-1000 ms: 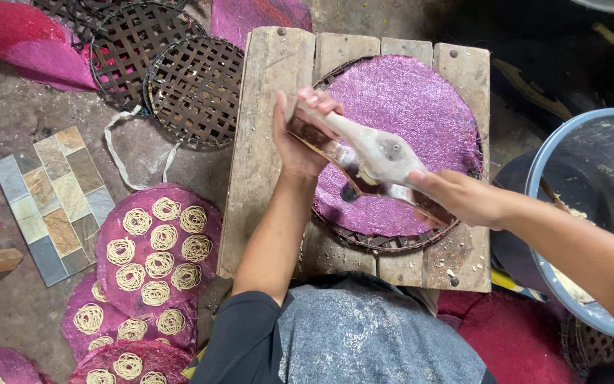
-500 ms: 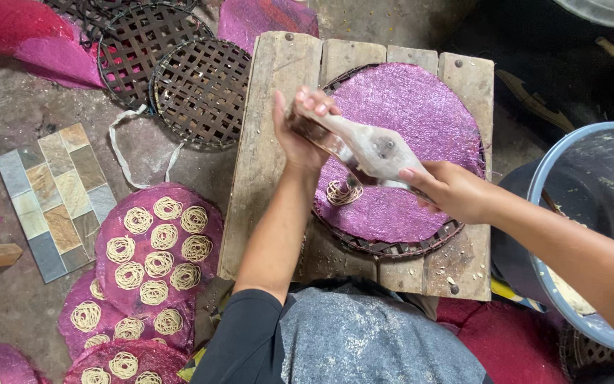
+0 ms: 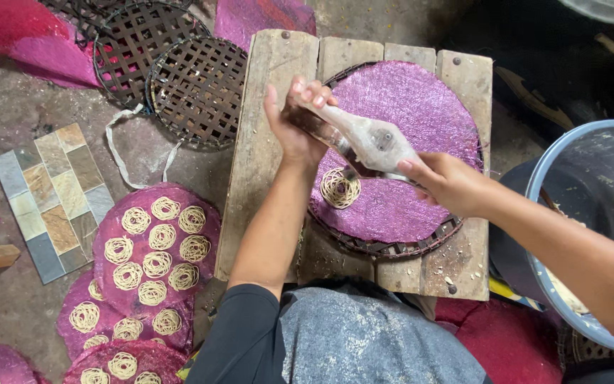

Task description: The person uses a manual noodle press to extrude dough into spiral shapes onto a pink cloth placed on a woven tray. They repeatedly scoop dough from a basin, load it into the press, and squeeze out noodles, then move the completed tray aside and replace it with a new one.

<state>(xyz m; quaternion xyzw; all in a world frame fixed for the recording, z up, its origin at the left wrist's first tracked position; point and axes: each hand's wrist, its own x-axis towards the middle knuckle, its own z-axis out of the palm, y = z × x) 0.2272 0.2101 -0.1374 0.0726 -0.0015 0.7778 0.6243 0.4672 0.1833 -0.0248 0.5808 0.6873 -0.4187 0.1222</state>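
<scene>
A dough-smeared hand press (image 3: 368,139) hangs over a round woven tray covered with purple cloth (image 3: 421,107) on a low wooden table (image 3: 264,107). My left hand (image 3: 294,124) grips the press's left handle. My right hand (image 3: 447,181) grips its right handle. Under the press lies one small coil of pale noodle strands (image 3: 340,188) on the purple cloth.
Left of the table, round purple mats (image 3: 156,242) carry several noodle coils. Empty dark woven trays (image 3: 197,89) lie at the top left beside a tile sample board (image 3: 52,199). A blue tub (image 3: 591,199) with dough stands at the right.
The press has shifted left and up over the cloth. A full noodle coil now lies on the purple cloth where only a start of one showed before.
</scene>
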